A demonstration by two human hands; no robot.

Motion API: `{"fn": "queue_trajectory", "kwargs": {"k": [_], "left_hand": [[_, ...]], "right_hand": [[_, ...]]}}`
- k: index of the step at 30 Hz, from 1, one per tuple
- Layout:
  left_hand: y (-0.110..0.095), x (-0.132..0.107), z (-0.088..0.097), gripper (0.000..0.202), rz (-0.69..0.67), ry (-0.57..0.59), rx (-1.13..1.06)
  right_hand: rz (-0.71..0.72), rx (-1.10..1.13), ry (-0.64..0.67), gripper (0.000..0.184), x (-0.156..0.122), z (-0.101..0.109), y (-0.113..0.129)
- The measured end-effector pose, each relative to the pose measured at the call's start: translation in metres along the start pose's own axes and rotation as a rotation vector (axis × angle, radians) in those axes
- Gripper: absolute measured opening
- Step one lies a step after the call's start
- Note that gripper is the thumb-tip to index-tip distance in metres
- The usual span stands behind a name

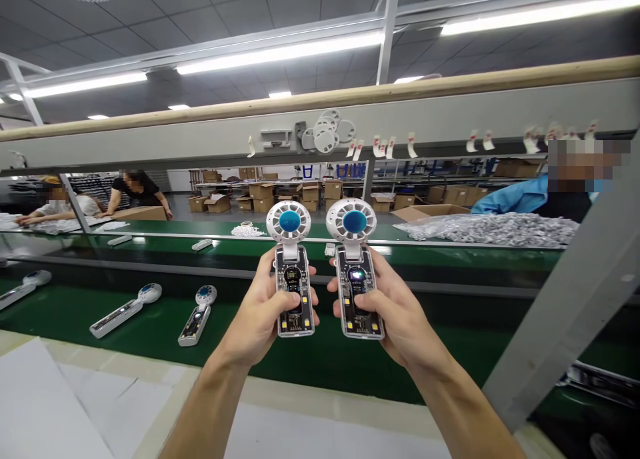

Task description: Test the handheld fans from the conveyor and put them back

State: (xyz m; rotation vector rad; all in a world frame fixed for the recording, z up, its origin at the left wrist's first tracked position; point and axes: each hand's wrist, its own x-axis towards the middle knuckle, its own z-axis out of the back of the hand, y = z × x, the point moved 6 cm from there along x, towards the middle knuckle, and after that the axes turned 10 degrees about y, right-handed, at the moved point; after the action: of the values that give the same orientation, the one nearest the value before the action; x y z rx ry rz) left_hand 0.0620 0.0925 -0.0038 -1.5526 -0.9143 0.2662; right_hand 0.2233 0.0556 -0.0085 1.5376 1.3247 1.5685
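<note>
Two white handheld fans with round blue-centred heads are held upright side by side over the green conveyor belt. My left hand (255, 312) is wrapped round the left handheld fan (295, 319), its thumb pressing the front of the handle, where a small display glows. In my right hand (400, 312) is the right handheld fan (360, 322); that thumb also lies on the front, below a bright white-green light. Circuit boards show through both clear handle fronts. The two fans are apart from each other.
Several similar fans, one nearby (197, 315), lie on the green belt (165, 359) to the left. A grey beam (200, 132) with hanging tape strips crosses ahead, and a slanted post (565, 272) stands at right. Co-workers sit or stand beyond, near a bagged pile (500, 229).
</note>
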Motion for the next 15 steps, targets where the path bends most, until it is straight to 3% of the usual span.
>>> {"fn": "queue_trajectory", "kwargs": {"k": [15], "left_hand": [[-0.0049,-0.0022,0.0031,0.060,0.008,-0.022,0.013]], "right_hand": [[0.026,-0.049,-0.046,0.073,-0.0012,0.0048,0.0011]]}}
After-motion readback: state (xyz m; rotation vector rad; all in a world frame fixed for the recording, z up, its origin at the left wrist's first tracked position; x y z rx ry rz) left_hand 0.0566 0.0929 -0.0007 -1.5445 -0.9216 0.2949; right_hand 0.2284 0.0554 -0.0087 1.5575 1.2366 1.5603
